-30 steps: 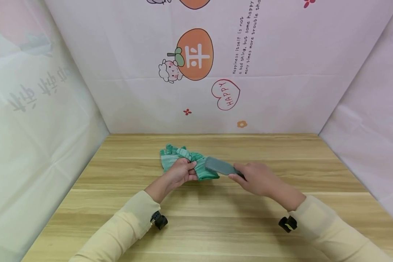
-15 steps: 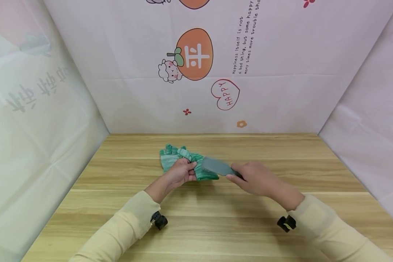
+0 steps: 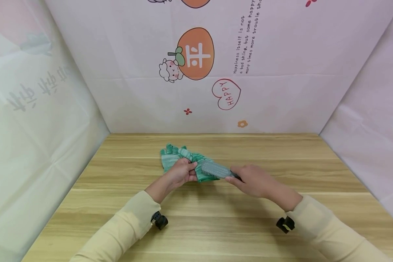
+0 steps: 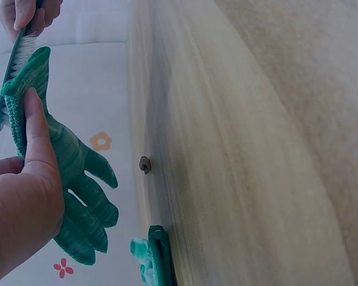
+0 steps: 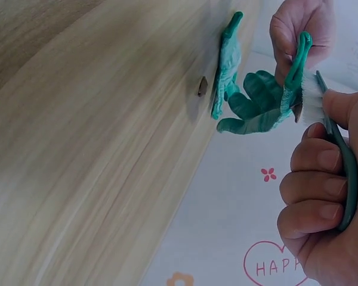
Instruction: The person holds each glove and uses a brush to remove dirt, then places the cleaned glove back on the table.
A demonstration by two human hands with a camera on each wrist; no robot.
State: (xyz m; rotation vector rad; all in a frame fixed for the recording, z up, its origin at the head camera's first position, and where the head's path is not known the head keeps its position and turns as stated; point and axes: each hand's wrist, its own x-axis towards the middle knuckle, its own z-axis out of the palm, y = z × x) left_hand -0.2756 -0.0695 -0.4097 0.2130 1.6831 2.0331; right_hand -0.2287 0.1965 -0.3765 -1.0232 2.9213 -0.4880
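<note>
My left hand (image 3: 179, 171) holds a green knitted glove (image 4: 77, 158) above the table, pinched near its cuff with the thumb on top. In the left wrist view the glove's fingers hang loosely. My right hand (image 3: 253, 180) grips the dark handle of a grey-green scrubbing brush (image 3: 215, 170). White bristles (image 5: 312, 98) meet the glove's cuff in the right wrist view. A second green glove (image 5: 228, 59) lies on the wooden table, beyond the held one in the head view. Part of the held glove is covered by the left hand and the brush.
On the wooden tabletop (image 3: 196, 225) a small dark brown lump (image 4: 145, 164) sits close to the second glove. White printed sheeting (image 3: 275, 72) stands behind the table and along both sides.
The brush and right hand have shifted slightly left and down along the glove's cuff. The left hand and the glove on the table stay about where they were.
</note>
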